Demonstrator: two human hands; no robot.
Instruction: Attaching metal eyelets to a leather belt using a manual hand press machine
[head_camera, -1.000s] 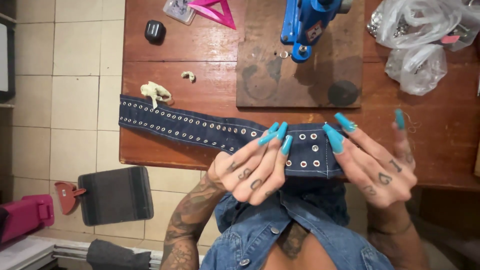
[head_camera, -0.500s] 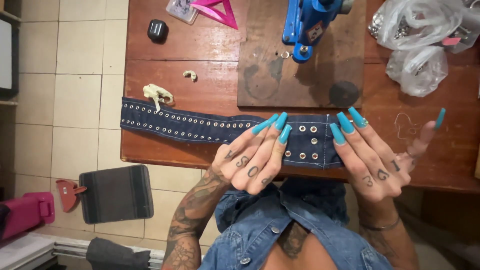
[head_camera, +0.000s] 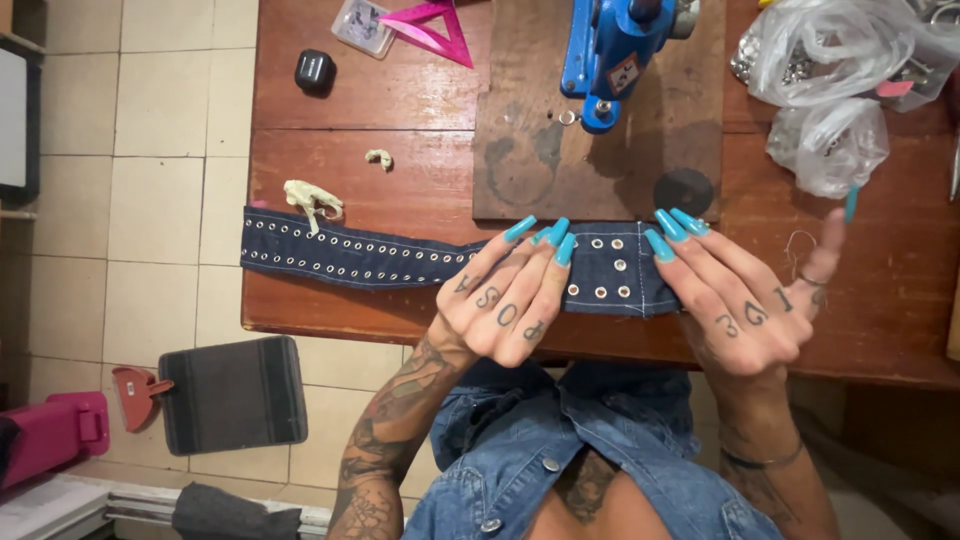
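Flat eyelet-studded denim belt

Left hand & right hand cover parts of the denim belt; its right end is hidden under the fingers. Blue press cut off at 12 o'clock. Plastic bags at 1 o'clock: contents too blurry to tell.

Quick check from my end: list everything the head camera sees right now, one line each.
Denim belt: one, dark blue with metal eyelets, across table front.
Table: one, red-brown wood.
Press tool: one, blue, on wooden board.
Plastic bags: two, clear, top right.
Pink triangle: one, top.
Black small box: one, upper left.
Mat: one, dark grey, floor.
Left hand: on belt, teal nails.
Right hand: at belt end.
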